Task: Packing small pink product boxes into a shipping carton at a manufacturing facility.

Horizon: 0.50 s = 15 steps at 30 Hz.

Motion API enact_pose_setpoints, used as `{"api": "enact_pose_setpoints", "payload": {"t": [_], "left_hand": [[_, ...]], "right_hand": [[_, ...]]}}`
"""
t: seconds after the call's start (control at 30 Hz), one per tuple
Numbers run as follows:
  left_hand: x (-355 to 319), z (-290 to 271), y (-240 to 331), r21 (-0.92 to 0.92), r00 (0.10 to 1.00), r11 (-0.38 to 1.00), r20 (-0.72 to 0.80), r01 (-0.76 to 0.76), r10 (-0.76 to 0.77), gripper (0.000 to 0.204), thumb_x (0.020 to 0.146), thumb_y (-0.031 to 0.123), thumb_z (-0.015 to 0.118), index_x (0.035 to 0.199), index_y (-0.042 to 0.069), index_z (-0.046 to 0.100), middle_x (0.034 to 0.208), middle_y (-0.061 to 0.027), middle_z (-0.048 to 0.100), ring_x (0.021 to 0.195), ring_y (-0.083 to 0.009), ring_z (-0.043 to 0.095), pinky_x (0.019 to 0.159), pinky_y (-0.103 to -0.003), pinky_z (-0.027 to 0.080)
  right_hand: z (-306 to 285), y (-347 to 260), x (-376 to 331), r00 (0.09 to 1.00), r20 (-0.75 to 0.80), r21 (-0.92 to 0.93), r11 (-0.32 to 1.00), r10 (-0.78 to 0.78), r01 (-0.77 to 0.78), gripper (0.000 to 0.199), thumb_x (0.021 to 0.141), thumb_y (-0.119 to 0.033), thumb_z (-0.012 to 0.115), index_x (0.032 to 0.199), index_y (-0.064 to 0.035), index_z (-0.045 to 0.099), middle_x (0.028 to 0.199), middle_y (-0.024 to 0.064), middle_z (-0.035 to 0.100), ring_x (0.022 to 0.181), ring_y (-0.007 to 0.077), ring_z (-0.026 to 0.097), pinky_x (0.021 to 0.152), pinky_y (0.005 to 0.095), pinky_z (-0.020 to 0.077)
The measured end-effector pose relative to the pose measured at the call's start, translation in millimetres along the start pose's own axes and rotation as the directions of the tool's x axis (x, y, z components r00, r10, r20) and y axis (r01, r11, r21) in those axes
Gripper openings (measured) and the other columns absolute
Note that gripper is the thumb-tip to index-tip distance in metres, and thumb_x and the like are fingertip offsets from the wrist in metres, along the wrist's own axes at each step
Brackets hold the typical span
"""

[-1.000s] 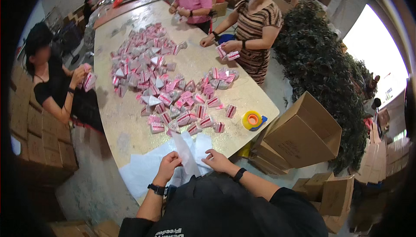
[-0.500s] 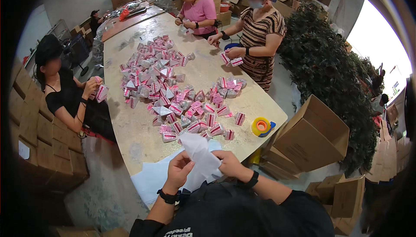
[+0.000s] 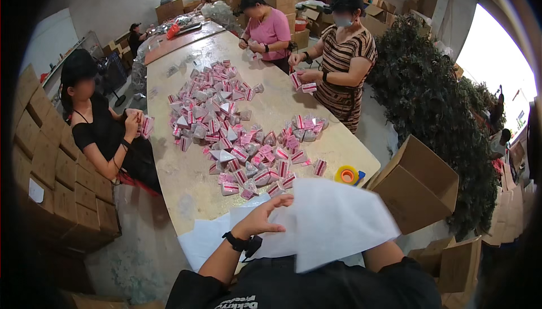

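A white, thin, bag-like sheet (image 3: 344, 224) is spread upright in front of my chest, blurred along its lower edge. My left hand (image 3: 264, 218) is at its left side, thumb and fingers apart, the fingertips close to the sheet's edge. Behind the sheet my right hand is hidden; only my right forearm (image 3: 384, 256) shows below it. More white sheets (image 3: 206, 240) lie flat on the near end of the table, partly under my left arm. Beyond them is a pile of small wedge-shaped packets (image 3: 212, 123) with pink and white striped sides, in clear wrapping.
A yellow tape roll (image 3: 346, 174) with a blue piece lies at the table's (image 3: 189, 199) right corner. An open carton (image 3: 415, 182) stands beside that corner. Three people work along the table edges with packets in their hands. Stacked cartons (image 3: 59, 168) line the left; dark greenery (image 3: 418, 100) is heaped right.
The crumpled white sheet between my hands is now spread wide and further right. My left hand has loosened its fingers; my right hand has gone behind the sheet. The view has shifted slightly.
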<state>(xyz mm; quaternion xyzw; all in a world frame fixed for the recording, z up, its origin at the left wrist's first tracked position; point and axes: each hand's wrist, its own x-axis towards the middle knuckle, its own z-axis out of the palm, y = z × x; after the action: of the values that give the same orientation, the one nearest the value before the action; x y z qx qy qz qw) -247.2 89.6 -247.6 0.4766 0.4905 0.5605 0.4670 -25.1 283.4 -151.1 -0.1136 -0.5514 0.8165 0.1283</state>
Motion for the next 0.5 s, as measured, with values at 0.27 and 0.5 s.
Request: {"api": "enact_pose_setpoints", "payload": {"t": [0.27,0.5], "left_hand": [[66.3,45.2,53.9,0.099,0.961,0.957,0.081,-0.272,0.265,0.121,0.063,0.074,0.078,0.151,0.004,0.033,0.153,-0.0135,0.035,0.143,-0.0262,0.033,0.117,-0.040,0.027],[111.0,60.6,40.8,-0.322,0.961,0.943,0.223,-0.085,0.163,0.076,0.080,0.040,0.082,0.138,0.001,0.051,0.130,-0.0058,0.060,0.119,-0.0132,0.055,0.102,-0.030,0.043]], "right_hand": [[3.8,-21.3,-9.9,0.965,0.002,0.418,0.877,-0.261,0.237,0.055,0.097,-0.037,0.056,0.133,0.0041,0.050,0.129,0.0170,0.061,0.117,0.0312,0.060,0.102,0.0470,0.0483],[2.6,-44.7,-16.0,0.830,-0.258,0.227,0.804,-0.494,0.550,0.058,0.101,-0.045,0.040,0.138,-0.0003,0.049,0.132,0.0169,0.059,0.117,0.0334,0.060,0.102,0.0467,0.0483]]}}
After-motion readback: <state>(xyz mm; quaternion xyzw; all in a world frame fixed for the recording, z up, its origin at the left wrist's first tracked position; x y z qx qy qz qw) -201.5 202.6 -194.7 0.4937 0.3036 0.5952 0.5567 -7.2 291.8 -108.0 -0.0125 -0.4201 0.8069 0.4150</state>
